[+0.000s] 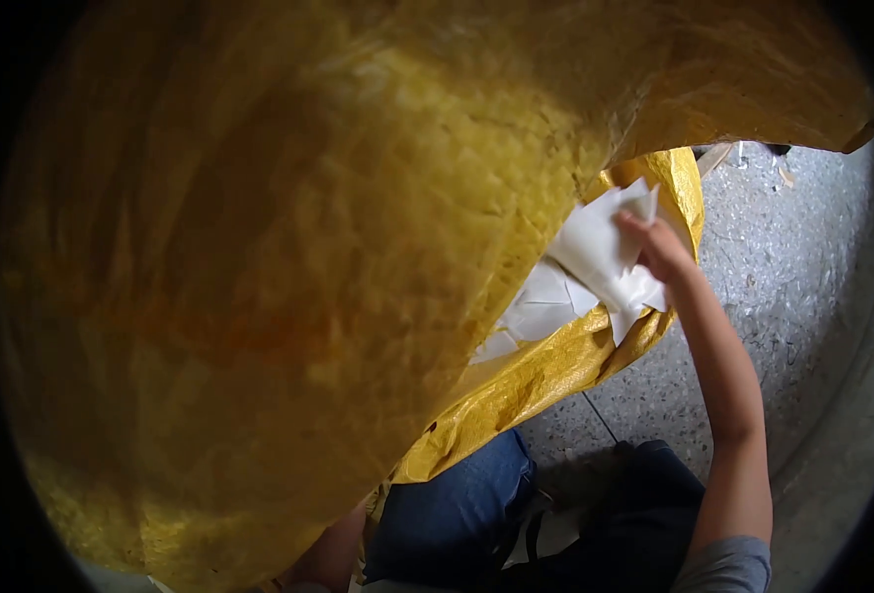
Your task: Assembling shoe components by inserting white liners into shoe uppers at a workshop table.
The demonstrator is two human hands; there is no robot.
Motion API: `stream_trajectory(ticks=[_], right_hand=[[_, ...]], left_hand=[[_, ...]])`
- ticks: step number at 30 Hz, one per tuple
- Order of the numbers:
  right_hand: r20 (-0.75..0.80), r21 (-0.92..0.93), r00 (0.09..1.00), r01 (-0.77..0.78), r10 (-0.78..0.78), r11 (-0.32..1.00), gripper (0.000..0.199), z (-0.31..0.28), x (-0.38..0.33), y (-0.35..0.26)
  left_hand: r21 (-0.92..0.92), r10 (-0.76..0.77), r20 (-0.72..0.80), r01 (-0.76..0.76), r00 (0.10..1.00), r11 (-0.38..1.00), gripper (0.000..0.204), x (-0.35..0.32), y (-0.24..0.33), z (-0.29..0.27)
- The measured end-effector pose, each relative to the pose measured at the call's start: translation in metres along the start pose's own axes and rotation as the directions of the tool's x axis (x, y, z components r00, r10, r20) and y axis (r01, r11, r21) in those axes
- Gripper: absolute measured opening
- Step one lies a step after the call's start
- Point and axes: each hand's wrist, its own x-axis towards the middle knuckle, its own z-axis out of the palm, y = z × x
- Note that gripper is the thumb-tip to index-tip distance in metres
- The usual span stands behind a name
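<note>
A big yellow sack (377, 198) of woven-looking, creased plastic fills most of the view, its raised side close and blurred. Its mouth gapes toward the right, and crumpled white sheets (545, 301) show inside; whether they are paper, plastic or cloth I cannot tell. My right hand (662, 249) reaches in at the mouth with its fingers closed on a white sheet (595, 237). Of my left arm only a piece of forearm (333, 553) shows at the bottom, beside the sack's lower edge. The left hand itself is hidden behind the sack.
Grey speckled floor (783, 267) lies to the right, with small scraps near the sack's far edge. A dark seam runs across it by my knees. My legs in blue jeans (452, 524) are below the sack.
</note>
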Motion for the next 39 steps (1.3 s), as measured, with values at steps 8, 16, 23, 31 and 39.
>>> stream_trajectory(ticks=[8, 16, 23, 31, 39], right_hand=[[-0.4, -0.178, 0.755, 0.492, -0.52, 0.852, 0.042, -0.008, -0.043, -0.082], [0.545, -0.69, 0.588, 0.72, -0.597, 0.079, 0.04, 0.01, -0.068, -0.034], [0.407, -0.901, 0.912, 0.409, -0.046, 0.143, 0.047, 0.099, -0.091, -0.031], [0.793, -0.608, 0.572, 0.723, -0.208, -0.327, 0.038, 0.227, -0.087, 0.085], [0.857, -0.48, 0.474, 0.877, 0.2, -0.022, 0.046, 0.189, -0.1, 0.022]], left_hand=[[0.077, 0.039, -0.01, -0.038, 0.999, 0.996, 0.097, -0.007, -0.012, 0.009], [-0.053, 0.123, -0.08, -0.128, 0.989, 0.99, 0.099, -0.001, -0.034, 0.016], [-0.128, -0.071, -0.063, 0.063, 0.995, 0.99, 0.097, -0.003, 0.002, 0.008], [-0.009, 0.045, -0.084, -0.046, 0.995, 0.999, 0.095, -0.011, -0.01, 0.015], [0.066, 0.068, -0.058, -0.064, 0.996, 0.996, 0.092, -0.014, -0.012, 0.008]])
